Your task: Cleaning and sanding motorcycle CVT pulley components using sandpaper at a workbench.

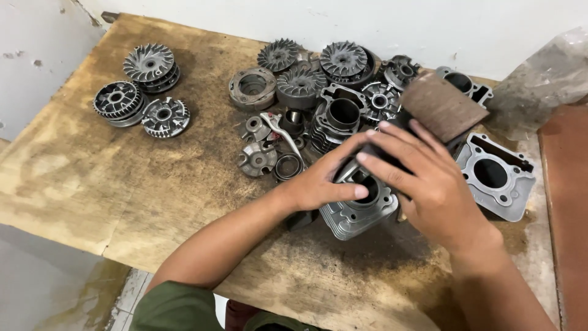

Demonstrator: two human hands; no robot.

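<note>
The finned engine cylinder [358, 205] lies near the front of the wooden bench [122, 178]; the left hand [324, 181] steadies it, thumb at the bore; the right hand [429, 184] presses a brown abrasive sheet [441, 104] onto it, grip closed on the sheet; the cylinder could slip sideways against the grey gasket plate [496, 178] if pressed unevenly.

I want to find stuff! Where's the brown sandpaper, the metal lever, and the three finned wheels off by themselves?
Sandpaper [442, 105], head view, middle of its brown sheet.
Lever [283, 133], head view, along its curved silver arm.
Three wheels [149, 62], head view, finned face of the top one.
</note>
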